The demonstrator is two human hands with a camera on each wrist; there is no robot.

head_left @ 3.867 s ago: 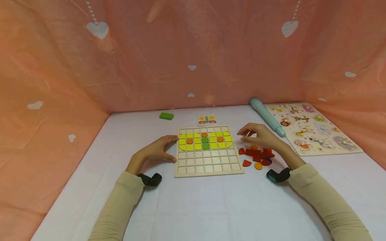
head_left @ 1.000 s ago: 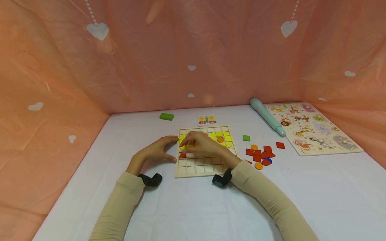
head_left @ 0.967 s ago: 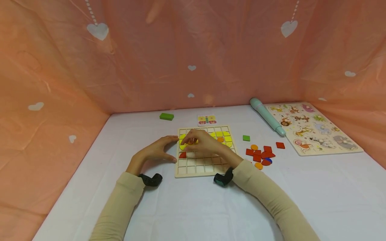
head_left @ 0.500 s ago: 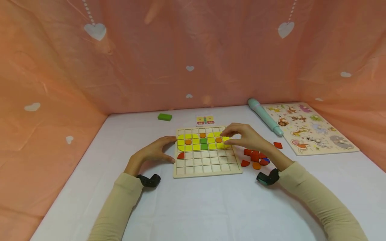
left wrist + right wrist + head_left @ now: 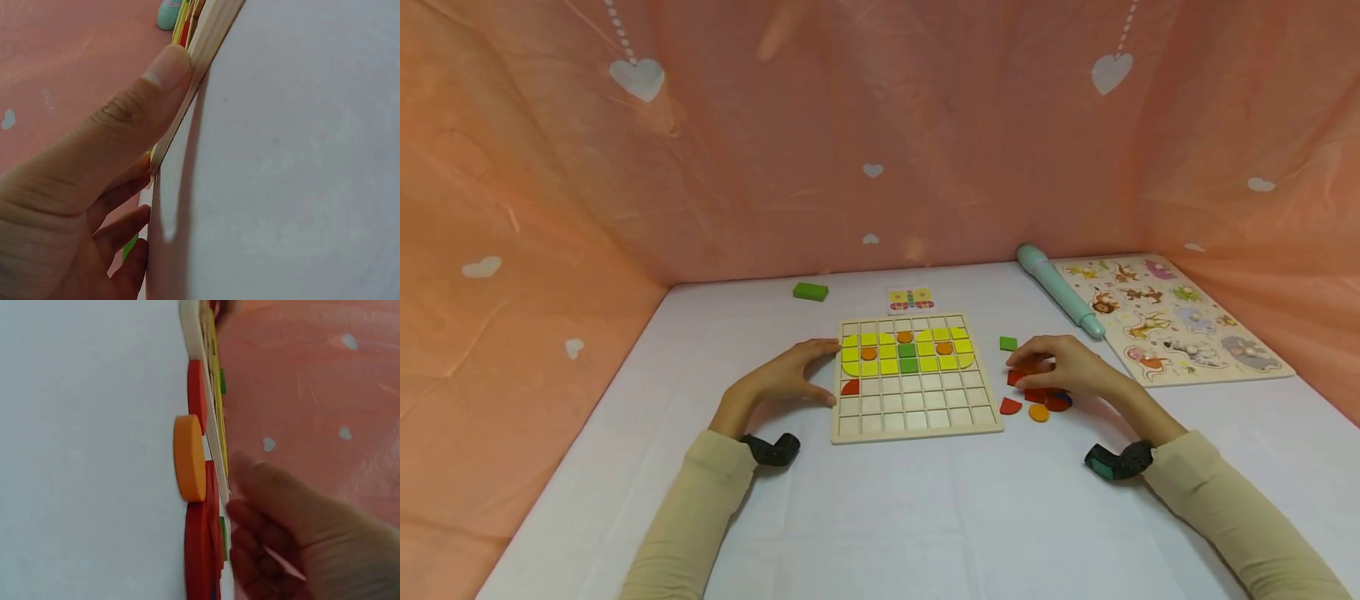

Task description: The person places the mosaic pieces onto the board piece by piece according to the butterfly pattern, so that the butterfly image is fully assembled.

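Observation:
A wooden grid board point(image 5: 917, 408) lies on the table, with yellow, green and orange pieces in its upper rows and a red quarter piece point(image 5: 850, 387) lower at its left side. My left hand point(image 5: 786, 373) touches the board's left edge; in the left wrist view its thumb point(image 5: 165, 75) rests against the wooden rim. To the right of the board, my right hand point(image 5: 1063, 365) is over a cluster of red pieces point(image 5: 1036, 394), fingers bent loosely and partly hiding them. Beside the cluster lies an orange disc point(image 5: 1039, 412). The right wrist view shows no piece in that hand point(image 5: 300, 531).
Behind the board lie a patterned card point(image 5: 911, 300) and a green block point(image 5: 810, 292). A green square point(image 5: 1008, 343) is right of the board. Farther right are a mint-coloured microphone-shaped object point(image 5: 1060, 292) and an animal puzzle board point(image 5: 1180, 333). Pink cloth point(image 5: 872, 208) stands behind the table.
My right hand has moved right, from over the board to the red pieces. Compared with the oldest frame, a red quarter piece is on the board. My left hand has stayed at the edge.

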